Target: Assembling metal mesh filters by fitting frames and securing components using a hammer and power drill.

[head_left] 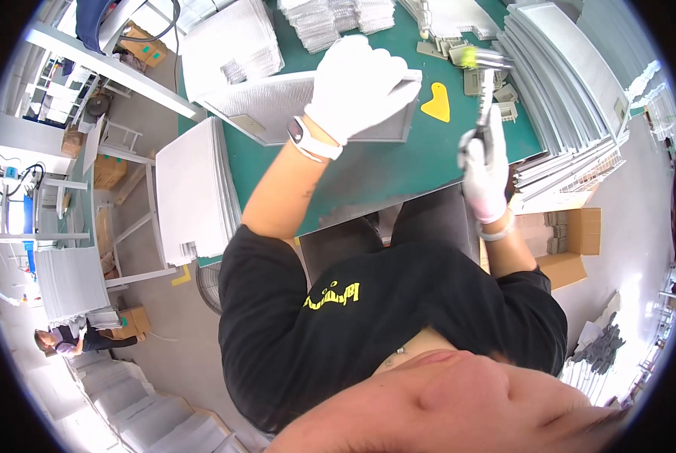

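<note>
My left hand, in a white glove with a white smart band at the wrist, is closed over the edge of a silver framed panel. The panel stands tilted on the green tabletop, and the glove hides part of it. To the right, my gloved right hand is closed around the handle of a hammer. The hammer points away from me, its yellow-green and metal head raised over the table and smeared by motion. Between the hands lies a flat yellow plastic piece.
Stacked panels stand at the right and left of the green table. Bubble-wrap-like sheets and small beige plastic parts lie at the back. An open cardboard box is at right. Far left, another person is visible.
</note>
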Available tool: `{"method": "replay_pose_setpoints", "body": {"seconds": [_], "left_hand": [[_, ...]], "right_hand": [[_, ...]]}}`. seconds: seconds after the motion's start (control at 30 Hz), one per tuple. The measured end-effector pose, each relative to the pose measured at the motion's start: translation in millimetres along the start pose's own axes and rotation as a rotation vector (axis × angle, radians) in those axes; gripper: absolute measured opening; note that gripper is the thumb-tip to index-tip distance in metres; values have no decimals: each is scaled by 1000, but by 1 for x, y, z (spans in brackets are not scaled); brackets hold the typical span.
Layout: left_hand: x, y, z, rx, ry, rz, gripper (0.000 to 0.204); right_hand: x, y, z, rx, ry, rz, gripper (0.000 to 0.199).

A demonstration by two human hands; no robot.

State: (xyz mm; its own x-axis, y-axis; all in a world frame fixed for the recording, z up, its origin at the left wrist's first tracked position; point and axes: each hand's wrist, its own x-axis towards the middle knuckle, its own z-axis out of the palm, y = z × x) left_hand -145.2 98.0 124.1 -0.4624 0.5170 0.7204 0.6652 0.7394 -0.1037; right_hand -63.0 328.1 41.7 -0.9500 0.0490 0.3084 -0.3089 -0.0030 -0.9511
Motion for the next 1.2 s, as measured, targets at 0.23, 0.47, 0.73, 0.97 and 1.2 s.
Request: {"method": "replay_pose_setpoints", "body": {"seconds": [0.23,0.47,0.73,0.97,1.2], "left_hand": [[-8,28,36,104,412,-175,40],[-9,31,49,127,516,-212,30],[-9,28,53,122,546,-204,28],[-10,27,52,113,497,-225,28],[-9,38,35,57,465,-245,24]], "right_hand": [[57,-74,-74,-828,-300,-414,49],[89,-168,-90,-1032,-510,-839,46],[56,-132,-69,-1155,-551,-598,47],[50,-122,-63,-1011,-244,-668,47],[62,17,-75,-1014,-559,-155,59]]}}
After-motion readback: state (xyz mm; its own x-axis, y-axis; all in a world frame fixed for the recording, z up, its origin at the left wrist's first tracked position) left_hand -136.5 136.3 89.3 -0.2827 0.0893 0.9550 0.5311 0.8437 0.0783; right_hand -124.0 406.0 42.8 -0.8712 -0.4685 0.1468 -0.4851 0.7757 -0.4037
